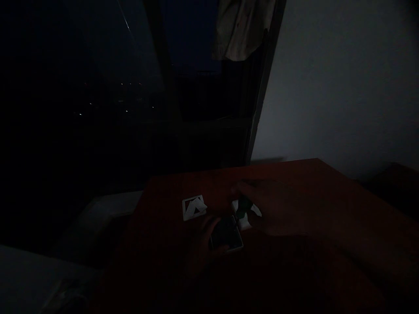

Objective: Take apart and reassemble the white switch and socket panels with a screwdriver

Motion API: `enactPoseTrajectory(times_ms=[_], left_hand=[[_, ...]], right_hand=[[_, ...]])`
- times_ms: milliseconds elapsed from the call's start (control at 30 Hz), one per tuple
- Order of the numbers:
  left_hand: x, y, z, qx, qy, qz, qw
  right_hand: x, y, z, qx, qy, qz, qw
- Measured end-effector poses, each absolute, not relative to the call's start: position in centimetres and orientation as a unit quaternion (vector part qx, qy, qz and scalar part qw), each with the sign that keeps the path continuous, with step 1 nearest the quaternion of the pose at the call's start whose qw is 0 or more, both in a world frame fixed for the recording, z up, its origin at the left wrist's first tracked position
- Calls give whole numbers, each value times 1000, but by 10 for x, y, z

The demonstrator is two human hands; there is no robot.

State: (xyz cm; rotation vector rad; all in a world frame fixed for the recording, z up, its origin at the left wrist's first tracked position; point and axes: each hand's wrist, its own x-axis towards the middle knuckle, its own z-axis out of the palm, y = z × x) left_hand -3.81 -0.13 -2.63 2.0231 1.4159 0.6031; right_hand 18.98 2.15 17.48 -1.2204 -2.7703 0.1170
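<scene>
The scene is very dark. My left hand (204, 242) curls around a small stack of dark-backed cards (226, 233) on the reddish table (294, 183). My right hand (275, 209) reaches in from the right, its fingers closed over a white card with a dark pattern (245, 213) just beyond the stack. Another white card with dark triangular shapes (194, 206) lies flat on the table to the left, apart from both hands.
A dark window (131, 96) fills the left background, with a pale cloth (242, 28) hanging at its top. A grey wall (343, 87) stands behind the table. A pale surface (108, 207) lies left of the table.
</scene>
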Motion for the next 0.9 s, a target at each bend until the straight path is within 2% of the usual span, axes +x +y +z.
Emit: enactPoseTrajectory(times_ms=[167, 400, 633, 700, 833, 900], left_hand=[[-38, -1, -25, 769, 516, 235, 295], [-39, -2, -23, 770, 520, 231, 290], [-38, -2, -25, 770, 529, 223, 277], [-39, -1, -28, 770, 527, 226, 279], [-39, -1, -32, 772, 520, 237, 280], [-39, -2, -30, 770, 519, 242, 283]], right_hand=[[185, 23, 172, -468, -882, -33, 35], [194, 24, 169, -364, -919, 99, 112], [187, 27, 169, -462, -885, -19, 47], [191, 28, 169, -438, -897, 18, 63], [201, 25, 173, -324, -926, 164, 100], [203, 22, 174, -309, -926, 187, 108]])
